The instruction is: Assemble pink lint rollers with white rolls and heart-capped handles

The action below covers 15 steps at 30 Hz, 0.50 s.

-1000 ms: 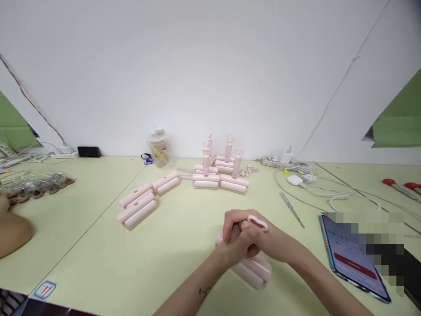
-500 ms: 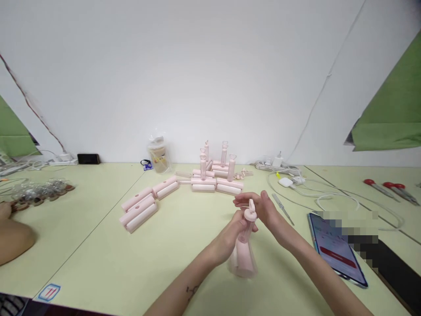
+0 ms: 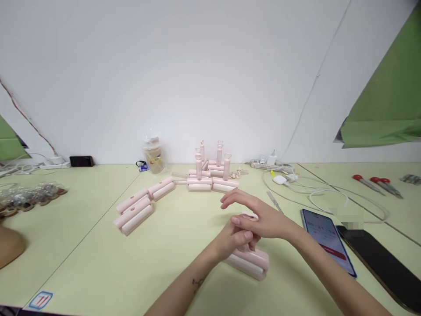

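My left hand [image 3: 233, 241] is closed round a small pink tube with a loop cap, mostly hidden by the fingers. Below it, a pink piece of paired cylinders [image 3: 247, 263] lies on its side and appears joined to the tube. Over the cap [image 3: 250, 215] reaches my right hand [image 3: 263, 214], its fingers apart and curved to the left. Its thumb lies across my left hand. Whether its palm touches the cap is hidden. Farther back, several translucent pink tubes [image 3: 226, 169] with loop caps stand upright among pink paired cylinders [image 3: 199, 184].
More pink paired cylinders [image 3: 134, 215] lie at left. A bagged drink cup [image 3: 155, 158] stands near the wall. At right are a phone [image 3: 329, 241], a dark slab [image 3: 378, 263], a screwdriver [image 3: 273, 201], white cables [image 3: 315, 193] and red-topped tools [image 3: 378, 182].
My right hand has come leftward over the cap and my left hand. The held piece has turned so its paired cylinders now lie crosswise. The whole view has shifted slightly.
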{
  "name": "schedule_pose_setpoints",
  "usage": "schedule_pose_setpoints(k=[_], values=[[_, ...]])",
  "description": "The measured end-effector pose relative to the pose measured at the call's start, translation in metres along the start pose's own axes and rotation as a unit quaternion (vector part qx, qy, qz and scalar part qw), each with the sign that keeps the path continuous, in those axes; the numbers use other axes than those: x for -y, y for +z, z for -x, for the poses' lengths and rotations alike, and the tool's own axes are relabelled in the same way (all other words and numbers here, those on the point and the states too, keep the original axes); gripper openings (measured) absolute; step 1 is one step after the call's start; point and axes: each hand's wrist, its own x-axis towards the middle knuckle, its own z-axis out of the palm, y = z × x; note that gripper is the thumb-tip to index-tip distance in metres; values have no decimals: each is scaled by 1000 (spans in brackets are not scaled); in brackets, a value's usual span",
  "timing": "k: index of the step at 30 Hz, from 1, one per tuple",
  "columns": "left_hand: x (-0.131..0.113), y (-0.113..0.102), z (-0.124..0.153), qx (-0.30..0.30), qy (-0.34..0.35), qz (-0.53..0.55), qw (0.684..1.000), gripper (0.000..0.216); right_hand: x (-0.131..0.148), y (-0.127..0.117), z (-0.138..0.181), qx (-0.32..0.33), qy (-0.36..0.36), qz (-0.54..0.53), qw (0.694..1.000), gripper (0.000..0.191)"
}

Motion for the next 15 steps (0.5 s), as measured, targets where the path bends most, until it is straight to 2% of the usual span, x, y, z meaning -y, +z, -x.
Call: schedule_pose_setpoints(k=[2,5,7,11,15], values=[[5,1,1,-13,1,18,1000,57,3,-1,2,-57,11,80,995,14],[12,6,0,-51,-3,37,998,65,5,-1,7,-123,-38,191,973,37],[16,12,-2,-88,-8,45,995,64,5,0,8,-122,-72,228,963,43],[18,22,-6,-154,-18,48,987,62,2,8,8,-110,-80,225,965,39],[16,26,-8,-178,-43,46,982,58,-2,19,11,-168,-68,178,967,38]])
